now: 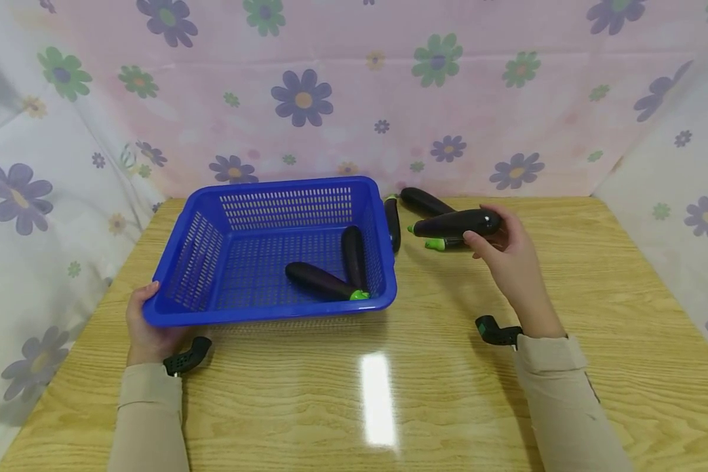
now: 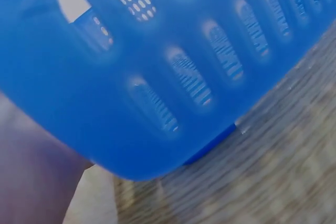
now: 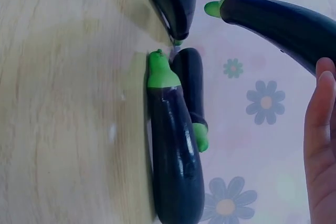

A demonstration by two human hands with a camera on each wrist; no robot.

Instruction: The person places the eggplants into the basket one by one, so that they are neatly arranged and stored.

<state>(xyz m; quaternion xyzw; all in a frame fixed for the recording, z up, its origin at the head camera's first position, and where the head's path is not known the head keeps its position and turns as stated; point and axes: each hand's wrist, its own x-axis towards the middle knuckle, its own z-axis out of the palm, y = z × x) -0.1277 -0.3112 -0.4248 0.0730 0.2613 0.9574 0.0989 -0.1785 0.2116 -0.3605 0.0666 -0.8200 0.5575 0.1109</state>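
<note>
A dark purple, almost black eggplant is held by the right hand, with its blunt end gripped between the thumb and the other fingers. Its skin is smooth and glossy, with a small glint near the blunt end; it is tapered toward a bright green stem, which is pointed left at the basket. It is held above the table, to the right of the basket, in front of two lying eggplants. Of these, the rear eggplant and the front eggplant are seen close together in the right wrist view, their green stems at opposite ends. Another eggplant is placed just beside the basket's right wall; whether the wall is touched cannot be told.

The blue slatted basket is gripped at its near left corner by the left hand, its thumb laid over the rim. Two eggplants are contained in it: one is laid slantwise along the near wall, the other along the right wall.

Open wood is left in front of the basket and to the right of the right hand. The table's back edge is bordered by a flowered cloth, near the basket's far rim.
</note>
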